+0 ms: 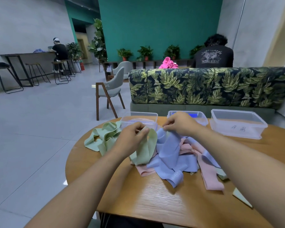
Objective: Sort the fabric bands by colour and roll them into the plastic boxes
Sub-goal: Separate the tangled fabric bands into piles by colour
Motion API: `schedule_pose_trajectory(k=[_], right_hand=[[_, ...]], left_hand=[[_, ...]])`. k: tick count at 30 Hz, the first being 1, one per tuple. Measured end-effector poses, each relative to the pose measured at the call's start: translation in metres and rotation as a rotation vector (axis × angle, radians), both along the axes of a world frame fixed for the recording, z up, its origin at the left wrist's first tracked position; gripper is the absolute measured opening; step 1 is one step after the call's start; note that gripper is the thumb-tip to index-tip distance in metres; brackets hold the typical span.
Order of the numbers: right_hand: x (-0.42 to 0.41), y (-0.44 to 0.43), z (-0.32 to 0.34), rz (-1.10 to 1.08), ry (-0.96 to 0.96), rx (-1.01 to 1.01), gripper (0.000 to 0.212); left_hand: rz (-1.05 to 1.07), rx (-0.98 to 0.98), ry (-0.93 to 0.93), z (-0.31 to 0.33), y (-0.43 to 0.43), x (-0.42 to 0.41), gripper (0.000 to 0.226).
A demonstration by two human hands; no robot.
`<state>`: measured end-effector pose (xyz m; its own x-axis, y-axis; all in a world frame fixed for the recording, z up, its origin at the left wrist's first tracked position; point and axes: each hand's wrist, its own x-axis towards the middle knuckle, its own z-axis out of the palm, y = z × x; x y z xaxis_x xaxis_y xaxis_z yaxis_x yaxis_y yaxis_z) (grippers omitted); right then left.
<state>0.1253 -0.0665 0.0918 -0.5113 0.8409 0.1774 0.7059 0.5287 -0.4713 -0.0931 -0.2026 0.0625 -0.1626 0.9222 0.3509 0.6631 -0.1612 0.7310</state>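
Note:
A mixed heap of fabric bands lies mid-table: blue bands point(169, 155), pink bands point(209, 171) and green ones. My left hand point(132, 137) pinches the top of a green band point(145, 150) that hangs down onto the heap. My right hand point(179, 123) pinches the upper edge of a blue band just right of it. A separate pile of green bands point(104, 137) sits at the table's left. Three clear plastic boxes stand along the far edge: left box point(139, 119), middle box point(187, 118), right box point(237, 123). I see no bands in the right box.
The round wooden table point(155, 199) ends close at the left and front. A green strip point(242, 197) lies near the right front edge. Behind the boxes stands a leaf-patterned sofa point(204, 86), with a chair point(109, 91) to its left.

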Motion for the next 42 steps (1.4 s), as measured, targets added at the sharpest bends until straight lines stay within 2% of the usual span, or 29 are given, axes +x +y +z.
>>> schedule_pose_trajectory(k=[9,12,16,18,23,28,37,42], right_hand=[[0.015,-0.04,0.121,-0.034,0.273,0.271,0.009],[0.016,-0.051,0.147,-0.023,0.43,0.341,0.01],[0.009,-0.06,0.165,0.051,0.513,0.374,0.01],[0.005,-0.063,0.167,0.087,0.557,0.348,0.009],[-0.027,-0.067,0.147,0.16,0.533,0.3,0.01],[-0.08,-0.048,0.117,0.155,0.596,0.27,0.01],[-0.194,-0.013,0.118,0.213,0.821,0.156,0.009],[-0.236,0.0,0.103,0.215,0.907,0.095,0.009]], left_hand=[[-0.021,0.221,-0.034,0.086,-0.011,0.023,0.011],[-0.015,0.294,-0.041,0.119,-0.01,0.026,0.013],[0.028,0.317,-0.074,0.146,-0.004,0.017,0.013],[0.024,0.319,-0.092,0.152,-0.004,0.011,0.013],[0.066,0.278,-0.055,0.15,-0.011,-0.014,0.013],[0.099,0.234,-0.129,0.147,-0.003,-0.065,0.011],[0.268,0.409,-0.236,0.172,0.018,-0.157,0.01],[0.402,0.453,-0.31,0.127,0.023,-0.197,0.01]])
